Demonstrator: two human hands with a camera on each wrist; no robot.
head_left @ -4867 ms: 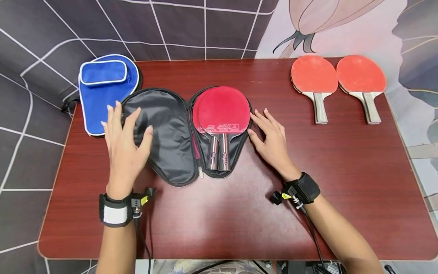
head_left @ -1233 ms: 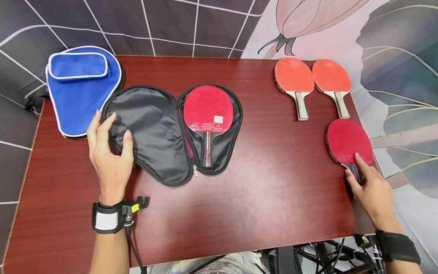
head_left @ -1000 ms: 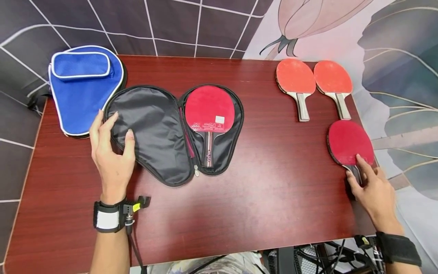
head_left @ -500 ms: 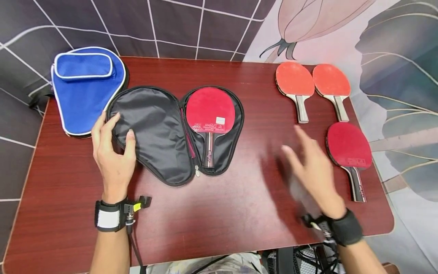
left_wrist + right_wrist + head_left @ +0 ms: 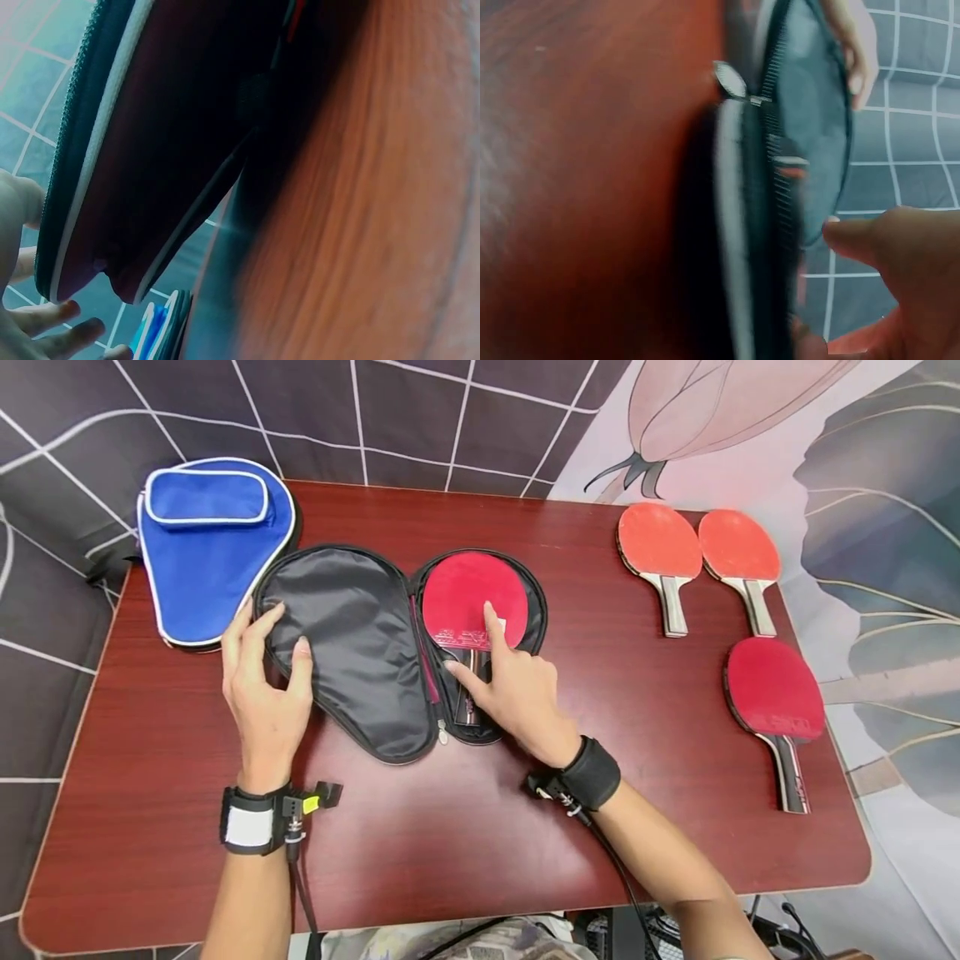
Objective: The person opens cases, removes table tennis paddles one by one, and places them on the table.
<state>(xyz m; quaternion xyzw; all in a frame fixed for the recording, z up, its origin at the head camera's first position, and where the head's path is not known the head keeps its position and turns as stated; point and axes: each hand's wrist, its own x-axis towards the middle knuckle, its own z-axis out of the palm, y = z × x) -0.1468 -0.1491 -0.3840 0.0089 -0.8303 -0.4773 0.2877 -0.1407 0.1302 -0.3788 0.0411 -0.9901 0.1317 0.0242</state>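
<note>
A black zip case [image 5: 348, 643] lies unfolded, with its left flap tilted up off the table in the left wrist view. My left hand [image 5: 266, 710] rests at the flap's outer edge, fingers loosely bent and thumb over the lining. In the case's right half lies a dark-red table tennis paddle [image 5: 472, 589] with a small white label. My right hand [image 5: 525, 697] is over this paddle: the index finger lies along its red face and the thumb crosses above the handle. The right wrist view shows that thumb [image 5: 855, 236] spread away from the case edge. Another dark-red paddle [image 5: 776, 689] lies at the right.
A blue case [image 5: 217, 560] with white piping and a small pocket sits behind the left flap. Two orange-red paddles [image 5: 660, 539] with pale handles stand side by side at the back right. The table [image 5: 450, 835] meets a tiled wall hanging along its back edge.
The upper dark-red paddle has left the case and was laid at the table's right side. My right hand let go of it and came back left over the remaining paddle. The left hand stayed.
</note>
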